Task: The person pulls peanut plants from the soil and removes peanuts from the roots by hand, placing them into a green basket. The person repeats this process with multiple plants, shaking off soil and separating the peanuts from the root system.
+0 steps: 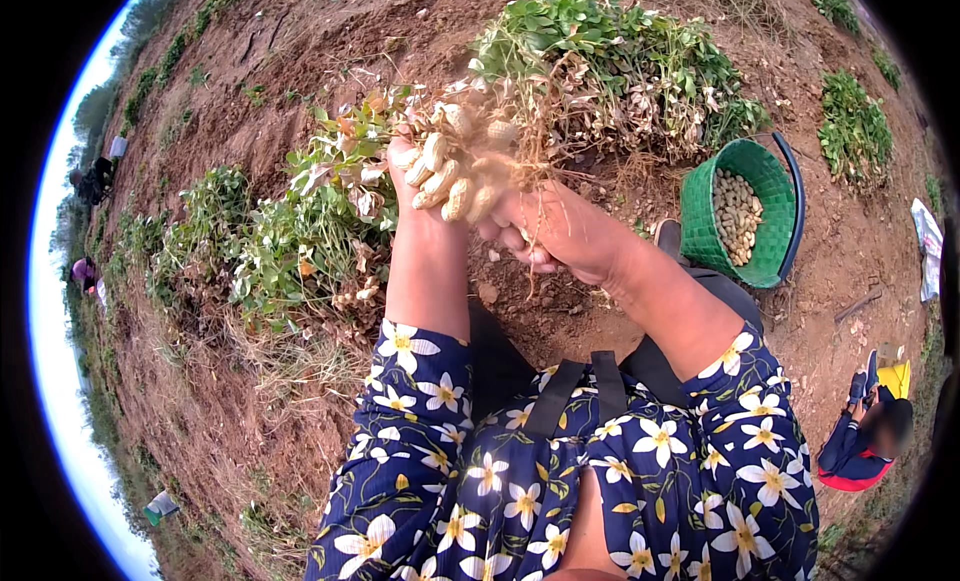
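Observation:
My left hand [403, 161] grips an uprooted peanut plant, partly hidden behind its pods and stems. A cluster of pale peanut pods [441, 177] hangs at the root end, in front of that hand. My right hand [536, 232] is curled against the right side of the cluster, with pods at its fingers. Dust or motion blurs the pods there, and the palm is hidden. Thin brown roots [541, 130] trail down over the right hand. The plant's leafy part [337, 161] extends left of my left hand.
A green woven basket [701, 228] with a dark handle holds loose peanuts [736, 217] at right. Pulled peanut plants are heaped ahead [600, 63] and at left [300, 251]. A seated person [862, 438] is at lower right, near a white sack [928, 251]. Bare reddish soil surrounds me.

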